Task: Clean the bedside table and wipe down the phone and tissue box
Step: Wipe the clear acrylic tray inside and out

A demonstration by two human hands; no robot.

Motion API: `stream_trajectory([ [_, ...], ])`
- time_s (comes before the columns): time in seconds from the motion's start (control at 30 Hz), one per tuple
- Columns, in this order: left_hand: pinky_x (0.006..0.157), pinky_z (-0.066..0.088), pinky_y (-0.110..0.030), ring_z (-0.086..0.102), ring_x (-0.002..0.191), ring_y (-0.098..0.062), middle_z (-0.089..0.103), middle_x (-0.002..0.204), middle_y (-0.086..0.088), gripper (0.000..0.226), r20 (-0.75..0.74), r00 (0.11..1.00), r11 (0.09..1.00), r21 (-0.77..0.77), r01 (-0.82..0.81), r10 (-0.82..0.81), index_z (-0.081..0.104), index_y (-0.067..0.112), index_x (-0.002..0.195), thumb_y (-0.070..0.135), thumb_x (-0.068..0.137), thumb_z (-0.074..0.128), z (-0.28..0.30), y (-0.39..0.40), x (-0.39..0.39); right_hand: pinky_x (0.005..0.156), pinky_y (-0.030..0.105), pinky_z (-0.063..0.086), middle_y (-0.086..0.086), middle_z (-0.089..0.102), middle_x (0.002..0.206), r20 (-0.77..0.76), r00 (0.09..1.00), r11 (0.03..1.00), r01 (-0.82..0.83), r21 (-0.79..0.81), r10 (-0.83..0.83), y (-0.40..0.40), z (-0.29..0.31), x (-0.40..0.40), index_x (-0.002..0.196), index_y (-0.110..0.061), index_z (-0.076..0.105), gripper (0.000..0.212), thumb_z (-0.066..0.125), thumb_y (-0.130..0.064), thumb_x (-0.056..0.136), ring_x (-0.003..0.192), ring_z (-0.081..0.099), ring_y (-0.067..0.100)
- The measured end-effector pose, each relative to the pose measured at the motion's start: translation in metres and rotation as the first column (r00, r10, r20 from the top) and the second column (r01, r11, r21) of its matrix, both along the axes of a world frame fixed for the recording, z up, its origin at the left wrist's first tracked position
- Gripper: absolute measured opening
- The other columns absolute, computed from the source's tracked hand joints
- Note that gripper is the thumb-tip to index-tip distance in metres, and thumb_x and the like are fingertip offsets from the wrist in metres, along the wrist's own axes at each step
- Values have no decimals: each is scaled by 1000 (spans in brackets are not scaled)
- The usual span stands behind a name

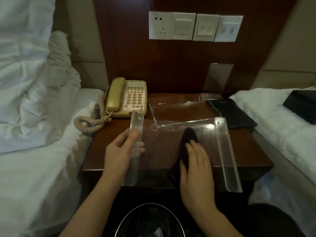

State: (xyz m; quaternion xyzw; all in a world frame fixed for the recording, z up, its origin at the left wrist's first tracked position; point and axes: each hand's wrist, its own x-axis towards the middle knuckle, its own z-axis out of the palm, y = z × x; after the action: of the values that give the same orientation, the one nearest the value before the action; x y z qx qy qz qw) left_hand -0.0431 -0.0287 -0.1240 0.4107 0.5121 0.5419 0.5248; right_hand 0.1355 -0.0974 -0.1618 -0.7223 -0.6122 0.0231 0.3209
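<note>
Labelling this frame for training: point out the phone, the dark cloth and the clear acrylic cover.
phone (pixel 135 98): head view, keypad face.
dark cloth (pixel 189 135): head view, upper end.
clear acrylic cover (pixel 222 134): head view, right side wall.

Head camera looks steeply down, close over the bedside table.

A dark wooden counter stood between two beds. On it, beyond the left fingers, sat a beige phone at the back corner, its coiled cord trailing over the edge beside those fingers. A clear acrylic tissue box lay under the right fingers, overhanging the front edge. Past it lay a clear tray, and out beyond the right fingers a black folder
</note>
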Motion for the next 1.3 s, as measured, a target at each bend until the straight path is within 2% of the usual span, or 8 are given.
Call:
stream_trajectory([
  [0.17,90,54,-26,69,108,-13,72,124,-3,49,-77,997,999,39,1,2,51,28,146,46,101,51,-4,2,0,106,25,43,-31,51,130,-598,728,940,-303,160,336,29,35,-37,137,-40,48,42,55,-22,100,124,47,-9],
  [0.3,109,42,-27,54,131,-7,61,138,12,46,-94,995,997,52,51,-46,53,47,138,55,102,26,3,-2,7,84,29,55,-11,59,130,-959,226,948,-303,97,170,63,72,-63,136,-39,50,34,44,-30,104,113,59,8],
  [0.4,94,45,-7,54,123,13,58,138,23,52,-21,992,989,78,127,-125,51,51,138,62,92,29,4,-4,13,84,35,53,-3,67,123,-992,79,935,-350,63,96,71,83,-71,127,-35,62,30,42,-36,104,111,63,16],
  [0.73,75,41,3,50,91,35,48,120,36,44,106,994,983,176,-48,30,36,36,152,28,108,40,-4,6,14,77,8,49,-21,68,105,-855,441,913,-399,86,273,36,49,-81,115,-38,60,22,59,-27,96,97,62,-12],
  [0.97,79,48,-3,58,98,25,56,129,25,43,181,983,991,133,20,-44,38,32,151,22,109,40,-2,8,13,95,32,52,-10,65,115,-856,469,959,-264,98,217,91,69,-91,120,-29,59,24,60,-31,97,109,61,6],
  [1.17,83,44,-1,55,106,25,55,123,33,37,166,986,982,189,-27,-5,42,39,142,23,108,41,-6,5,14,79,28,54,-11,67,97,-682,715,976,-217,-11,151,68,64,-96,113,-29,59,30,48,-52,97,91,64,4],
  [1.23,84,44,-2,56,109,22,55,126,30,39,153,988,978,207,-27,-5,43,34,145,23,108,41,-6,5,13,74,25,52,-10,66,97,-699,700,961,-270,-66,148,54,63,-92,112,-31,58,24,46,-47,99,90,65,5],
  [1.3,83,45,-2,57,107,22,55,126,29,39,168,986,979,204,-26,-8,43,34,145,23,108,42,-6,8,12,71,26,50,-5,64,106,-876,472,923,-374,-97,99,41,63,-84,119,-32,54,19,48,-28,101,97,64,13],
])
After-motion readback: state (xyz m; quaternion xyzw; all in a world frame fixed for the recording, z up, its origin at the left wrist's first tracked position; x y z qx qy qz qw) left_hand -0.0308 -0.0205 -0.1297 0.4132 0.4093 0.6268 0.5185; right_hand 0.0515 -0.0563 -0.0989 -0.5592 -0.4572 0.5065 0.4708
